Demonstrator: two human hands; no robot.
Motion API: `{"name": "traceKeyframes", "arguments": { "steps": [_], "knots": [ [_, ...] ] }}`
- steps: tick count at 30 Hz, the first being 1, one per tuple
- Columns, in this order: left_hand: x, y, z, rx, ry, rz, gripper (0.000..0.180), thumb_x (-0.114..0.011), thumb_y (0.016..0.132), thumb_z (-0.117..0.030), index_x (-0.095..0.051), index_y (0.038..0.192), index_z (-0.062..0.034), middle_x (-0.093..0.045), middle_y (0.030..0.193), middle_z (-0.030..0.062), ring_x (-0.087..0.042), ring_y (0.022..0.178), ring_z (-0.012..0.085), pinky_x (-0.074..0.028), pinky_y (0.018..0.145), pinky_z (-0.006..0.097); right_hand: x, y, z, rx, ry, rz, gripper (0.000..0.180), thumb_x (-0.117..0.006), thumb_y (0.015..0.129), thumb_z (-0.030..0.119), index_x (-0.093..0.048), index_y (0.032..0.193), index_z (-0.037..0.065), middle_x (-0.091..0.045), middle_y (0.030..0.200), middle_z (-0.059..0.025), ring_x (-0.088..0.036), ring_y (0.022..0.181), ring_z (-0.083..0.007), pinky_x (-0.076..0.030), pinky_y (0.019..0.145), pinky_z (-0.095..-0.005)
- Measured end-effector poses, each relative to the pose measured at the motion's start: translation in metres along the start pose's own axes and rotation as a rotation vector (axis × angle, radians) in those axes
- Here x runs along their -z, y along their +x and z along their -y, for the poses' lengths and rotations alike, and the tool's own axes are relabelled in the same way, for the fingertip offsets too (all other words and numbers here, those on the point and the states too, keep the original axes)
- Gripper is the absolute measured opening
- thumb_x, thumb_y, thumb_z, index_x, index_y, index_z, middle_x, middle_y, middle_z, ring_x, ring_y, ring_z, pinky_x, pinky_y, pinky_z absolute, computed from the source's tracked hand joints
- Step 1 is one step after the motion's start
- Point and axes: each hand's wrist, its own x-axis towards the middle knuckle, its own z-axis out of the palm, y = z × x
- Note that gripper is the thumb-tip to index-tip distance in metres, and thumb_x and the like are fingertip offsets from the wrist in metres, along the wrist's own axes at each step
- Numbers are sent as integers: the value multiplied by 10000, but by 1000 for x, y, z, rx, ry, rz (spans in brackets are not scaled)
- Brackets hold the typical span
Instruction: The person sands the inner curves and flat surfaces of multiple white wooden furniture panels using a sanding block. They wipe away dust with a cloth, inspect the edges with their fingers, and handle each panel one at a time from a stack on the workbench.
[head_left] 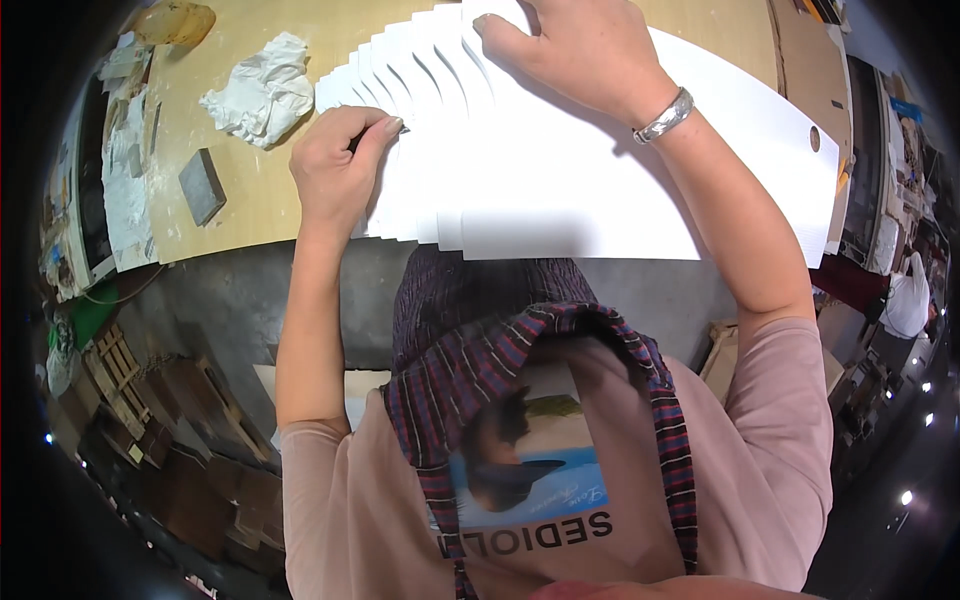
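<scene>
Across the pale wooden table (255, 200), a broad, stepped fan of smooth white sheets (575, 170) is reaching the near edge, and this position is inviting trouble: a push toward the person could be sending loose layers sliding over that edge, while uneven pressure could be creasing the leaves where they are bowing, at the far left. The fan is lying beneath the right hand (585, 50) and just rightward of the left hand (335, 165), touching both. The right hand is resting with its thumb spread, other fingertips running out of view, so whether it is gripping I cannot tell; the left hand, fingers curled, is seemingly pinching the fan's left border. Leftward, a crumpled white wad (265, 88) and a dark grey rectangular block (203, 187) are sitting apart.
</scene>
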Motion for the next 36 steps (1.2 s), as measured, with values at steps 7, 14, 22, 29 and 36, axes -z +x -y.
{"name": "traceKeyframes", "arguments": {
  "steps": [7, 14, 22, 29, 36],
  "knots": [
    [4, 0, 8, -108, 16, 80, 92, -733, 862, -56, -713, 826, 26, -688, 742, 82, -624, 673, 165, -477, 641, 283, -2, 0, 2, 0, 8, -35, 425, -601, 838, 365, -717, 867, -43, -686, 789, -286, -690, 790, -440, -548, 787, -498],
    [5, -6, 16, -58, -71, 138, 92, -727, 886, -37, -712, 874, 53, -689, 762, 58, -605, 706, 109, -479, 669, 252, -1, 1, 2, -47, -19, 13, 431, -596, 835, 376, -717, 863, -37, -686, 797, -286, -687, 792, -440, -546, 787, -503],
    [3, -3, 15, -36, -190, 115, 102, -742, 868, -19, -672, 811, 29, -627, 731, 27, -553, 669, 93, -445, 635, 242, -2, 2, 4, -27, -10, -12, 428, -596, 821, 372, -713, 845, -39, -683, 796, -287, -683, 790, -445, -543, 778, -509],
    [-1, -3, 10, 0, -268, 47, 92, -769, 780, 13, -680, 759, 24, -624, 692, 65, -576, 643, 151, -447, 608, 284, -3, 2, 5, -38, -34, -17, 426, -602, 817, 378, -703, 810, -36, -676, 778, -287, -680, 782, -446, -539, 772, -514],
    [9, -13, 19, -115, -217, 113, 93, -778, 763, 11, -687, 750, 22, -622, 681, 62, -578, 625, 154, -437, 581, 289, -3, 3, 2, -58, -43, -18, 429, -604, 822, 385, -702, 817, -32, -676, 771, -281, -679, 781, -444, -536, 770, -515]
  ]
}}
